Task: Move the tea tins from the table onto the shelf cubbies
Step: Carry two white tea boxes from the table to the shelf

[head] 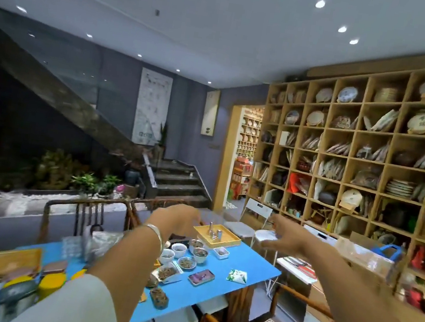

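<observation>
Tea tins (18,291), yellow, red and dark ones blurred together, crowd the near left corner of the blue table (236,281), none of them held. Farther along, small bowls of loose tea (186,254) cluster beside a phone (201,277), with a yellow tray (217,235) at the far end. Above them the left hand (177,218) reaches forward, fingers loosely curled and holding nothing; the right hand (284,235) is likewise spread and bare. At right stand the wooden shelf cubbies (372,164), already crowded with tea cakes and jars.
</observation>
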The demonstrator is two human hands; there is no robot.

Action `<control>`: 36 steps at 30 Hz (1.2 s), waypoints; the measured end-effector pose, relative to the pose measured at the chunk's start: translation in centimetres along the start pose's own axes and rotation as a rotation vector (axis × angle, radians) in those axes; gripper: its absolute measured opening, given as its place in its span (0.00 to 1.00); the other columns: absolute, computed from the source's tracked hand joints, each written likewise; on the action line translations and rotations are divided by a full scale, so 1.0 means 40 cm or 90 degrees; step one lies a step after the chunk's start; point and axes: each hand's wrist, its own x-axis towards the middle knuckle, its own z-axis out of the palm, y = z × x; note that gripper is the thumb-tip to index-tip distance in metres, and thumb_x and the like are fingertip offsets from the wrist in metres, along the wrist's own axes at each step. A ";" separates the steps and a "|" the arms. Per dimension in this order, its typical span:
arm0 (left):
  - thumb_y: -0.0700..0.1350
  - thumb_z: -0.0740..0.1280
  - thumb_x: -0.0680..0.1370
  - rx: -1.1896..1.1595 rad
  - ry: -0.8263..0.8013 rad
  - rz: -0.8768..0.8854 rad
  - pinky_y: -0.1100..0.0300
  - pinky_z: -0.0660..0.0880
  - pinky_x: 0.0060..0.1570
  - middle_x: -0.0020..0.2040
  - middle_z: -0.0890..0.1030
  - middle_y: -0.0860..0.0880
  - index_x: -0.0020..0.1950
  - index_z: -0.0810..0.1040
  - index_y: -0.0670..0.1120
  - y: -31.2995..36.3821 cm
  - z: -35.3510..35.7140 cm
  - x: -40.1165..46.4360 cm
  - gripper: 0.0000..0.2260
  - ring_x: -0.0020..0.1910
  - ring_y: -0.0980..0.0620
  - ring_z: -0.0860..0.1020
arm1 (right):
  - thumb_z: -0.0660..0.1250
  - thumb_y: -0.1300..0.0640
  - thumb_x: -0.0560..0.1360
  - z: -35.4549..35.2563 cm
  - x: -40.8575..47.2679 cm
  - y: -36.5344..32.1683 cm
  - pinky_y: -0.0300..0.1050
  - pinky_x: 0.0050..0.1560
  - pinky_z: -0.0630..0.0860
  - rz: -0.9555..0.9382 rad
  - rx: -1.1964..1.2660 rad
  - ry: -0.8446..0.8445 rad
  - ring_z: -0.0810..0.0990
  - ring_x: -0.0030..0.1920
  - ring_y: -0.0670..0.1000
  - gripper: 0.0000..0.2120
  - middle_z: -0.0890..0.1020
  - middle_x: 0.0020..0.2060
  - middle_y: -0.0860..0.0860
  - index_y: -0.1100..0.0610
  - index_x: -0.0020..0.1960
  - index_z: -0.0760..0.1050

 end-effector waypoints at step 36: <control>0.47 0.72 0.74 -0.136 0.031 -0.729 0.60 0.70 0.53 0.65 0.76 0.45 0.69 0.71 0.46 -1.214 0.221 -0.267 0.24 0.63 0.45 0.75 | 0.72 0.40 0.69 0.841 0.771 -1.152 0.51 0.64 0.72 -0.692 0.013 -0.375 0.73 0.66 0.54 0.41 0.71 0.69 0.54 0.52 0.75 0.57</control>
